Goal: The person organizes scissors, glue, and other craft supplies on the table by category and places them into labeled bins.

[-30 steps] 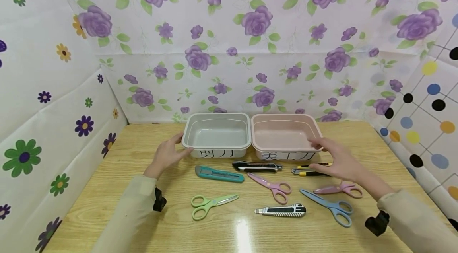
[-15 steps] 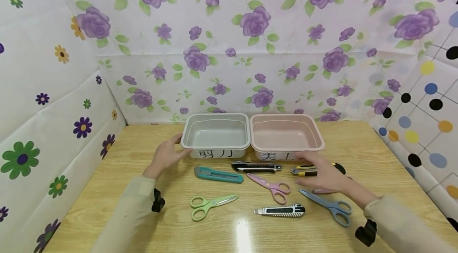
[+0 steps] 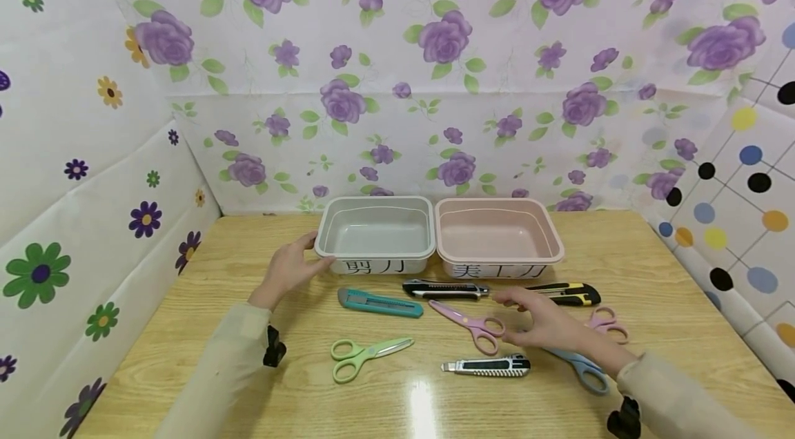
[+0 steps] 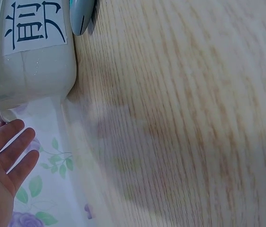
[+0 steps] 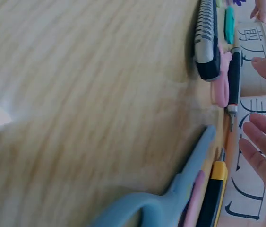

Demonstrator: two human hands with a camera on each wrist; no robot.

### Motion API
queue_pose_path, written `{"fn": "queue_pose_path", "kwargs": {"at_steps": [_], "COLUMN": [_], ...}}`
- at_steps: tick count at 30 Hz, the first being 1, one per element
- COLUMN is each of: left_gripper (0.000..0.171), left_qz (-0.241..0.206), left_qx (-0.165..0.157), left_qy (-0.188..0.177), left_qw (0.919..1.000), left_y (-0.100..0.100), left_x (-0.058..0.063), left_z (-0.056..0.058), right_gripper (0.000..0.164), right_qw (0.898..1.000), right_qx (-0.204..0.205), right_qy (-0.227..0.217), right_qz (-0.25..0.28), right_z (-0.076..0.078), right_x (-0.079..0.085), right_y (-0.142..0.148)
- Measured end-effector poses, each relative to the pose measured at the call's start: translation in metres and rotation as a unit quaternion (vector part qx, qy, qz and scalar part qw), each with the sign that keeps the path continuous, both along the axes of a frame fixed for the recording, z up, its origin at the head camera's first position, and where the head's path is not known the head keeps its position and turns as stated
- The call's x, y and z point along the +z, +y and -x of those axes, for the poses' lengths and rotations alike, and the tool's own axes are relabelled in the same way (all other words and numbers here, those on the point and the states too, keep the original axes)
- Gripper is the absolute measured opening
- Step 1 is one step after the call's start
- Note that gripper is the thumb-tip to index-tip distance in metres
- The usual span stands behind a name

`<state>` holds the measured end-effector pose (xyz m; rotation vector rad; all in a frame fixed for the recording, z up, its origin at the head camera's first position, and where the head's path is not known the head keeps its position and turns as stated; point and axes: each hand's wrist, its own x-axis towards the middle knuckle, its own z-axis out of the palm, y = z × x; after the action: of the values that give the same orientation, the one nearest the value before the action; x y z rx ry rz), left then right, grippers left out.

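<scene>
In the head view my left hand (image 3: 288,272) touches the left end of the grey bin (image 3: 428,262), thumb at its front rim. The left wrist view shows its fingers (image 4: 17,144) extended, with one fingertip against the bin's edge. My right hand (image 3: 549,324) hovers over the table with fingers spread and nothing held. Its fingertips are near the handles of pink scissors (image 3: 477,326) and the tip of a black utility knife (image 3: 444,289). Beneath it, blue scissors (image 3: 577,361), a second pink pair (image 3: 607,325) and a yellow-black utility knife (image 3: 574,295) are partly covered.
A pink bin (image 3: 499,261) stands beside the grey one, both with labelled fronts. A teal utility knife (image 3: 380,303), green scissors (image 3: 370,352) and a silver-black utility knife (image 3: 487,365) lie on the wooden table (image 3: 348,411). Patterned cloth (image 3: 397,149) hangs behind.
My right hand has moved left and nearer, from the pink bin's right corner past the yellow-black utility knife, to beside the pink scissors. My left hand stays at the grey bin.
</scene>
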<state>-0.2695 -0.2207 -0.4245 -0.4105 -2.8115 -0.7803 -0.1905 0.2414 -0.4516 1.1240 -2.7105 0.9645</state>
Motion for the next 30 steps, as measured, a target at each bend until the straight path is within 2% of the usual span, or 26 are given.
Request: {"fn": "queue_pose_path", "kwargs": {"at_steps": [8, 15, 22, 30], "left_gripper": [0.067, 0.067, 0.066, 0.065], "left_qz": [0.005, 0.006, 0.010, 0.011], "left_qx": [0.000, -0.001, -0.005, -0.008], "left_qy": [0.000, -0.001, 0.006, 0.011], "left_qw": [1.0000, 1.0000, 0.9999, 0.9998], "left_y": [0.000, 0.000, 0.000, -0.001], "left_x": [0.001, 0.001, 0.001, 0.000], "left_z": [-0.001, -0.001, 0.000, 0.001], "right_gripper": [0.055, 0.057, 0.060, 0.059], "right_qw": [0.999, 1.000, 0.999, 0.998], "right_qx": [0.003, 0.002, -0.022, -0.026], "right_qy": [-0.041, -0.015, -0.022, -0.011], "right_qz": [-0.005, -0.015, -0.040, -0.059], "right_z": [-0.001, -0.003, -0.002, -0.001], "right_x": [-0.014, -0.022, -0.021, -0.022], "right_y": [0.000, -0.007, -0.012, -0.018]}}
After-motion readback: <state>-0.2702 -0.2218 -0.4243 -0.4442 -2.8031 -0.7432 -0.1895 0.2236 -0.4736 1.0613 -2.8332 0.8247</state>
